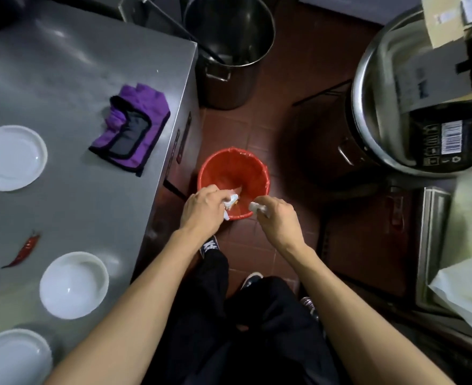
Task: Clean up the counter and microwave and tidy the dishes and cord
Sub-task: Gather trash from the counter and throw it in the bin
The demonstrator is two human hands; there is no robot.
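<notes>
- We see three white dishes near us on the steel surface (71, 65): a plate (14, 357) at the lower edge, a bowl (73, 284) beyond it, another plate (12, 157) farther left.
- A red chilli (23, 250) lies between the bowl and the far plate.
- Our left hand (201, 209) is clenched round a crumpled white tissue (231, 201) with orange stains, held over the red bin (233, 182).
- Our right hand (277, 218) pinches a smaller white wad (257, 207), also over the bin's near rim.
- The bin stands on the brown tiled floor (282, 112), just beside the surface's edge.
- Farther off, a purple cloth (134, 126) with dark trim lies rumpled on the surface.
- Beyond, a tall steel pot (229, 51) stands on the floor.
</notes>
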